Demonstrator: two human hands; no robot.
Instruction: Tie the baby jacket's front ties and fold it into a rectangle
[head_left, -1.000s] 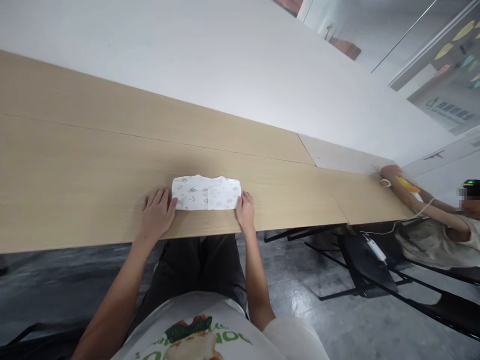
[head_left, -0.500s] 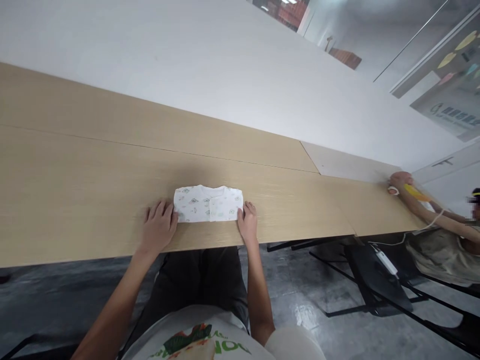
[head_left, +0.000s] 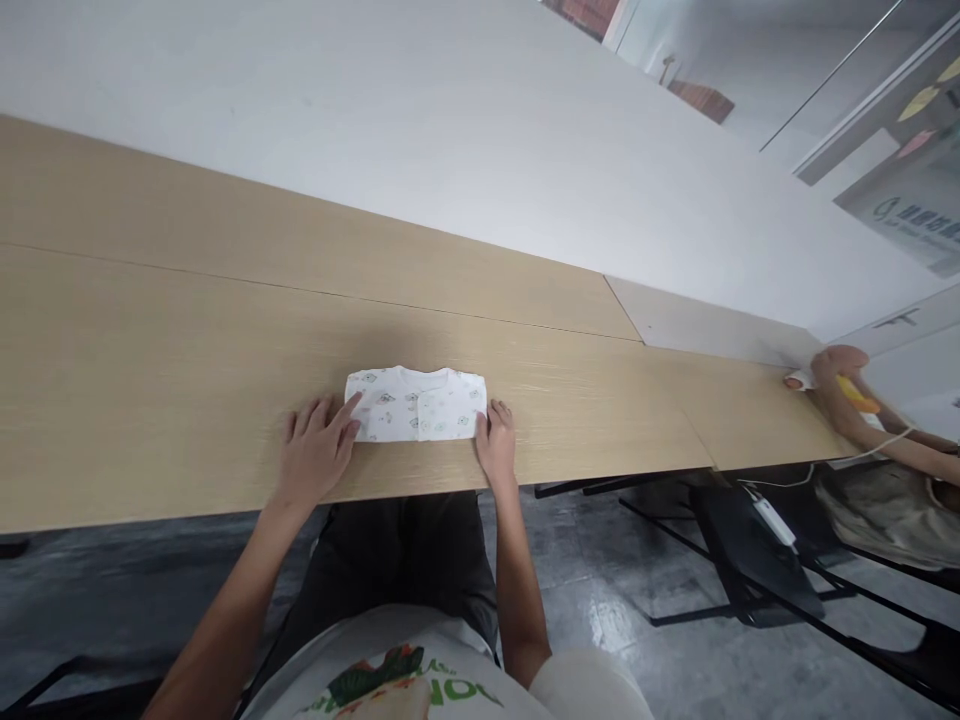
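Note:
A small white baby shirt (head_left: pixel 409 405) with a scattered print lies folded into a flat, wide strip on the wooden table, its neckline facing away from me. At its left end rests my left hand (head_left: pixel 311 450), palm down and fingers spread; the index fingertip and thumb touch the cloth. My right hand (head_left: pixel 496 445) lies along the right end, thumb on the lower corner and the other fingers stretched out on the table beside the edge. Neither hand lifts the cloth.
The long table (head_left: pixel 187 400) runs along a white wall (head_left: pixel 375 120). At the far right another person's arm (head_left: pixel 892 440) reaches over it, near a small white and orange object. A black folding chair (head_left: pixel 750 560) with a white power strip (head_left: pixel 772 520) stands right of me.
My left index finger has stretched out onto the shirt's left end. My right hand and the shirt stay about where they were. The other person's arm has shifted right.

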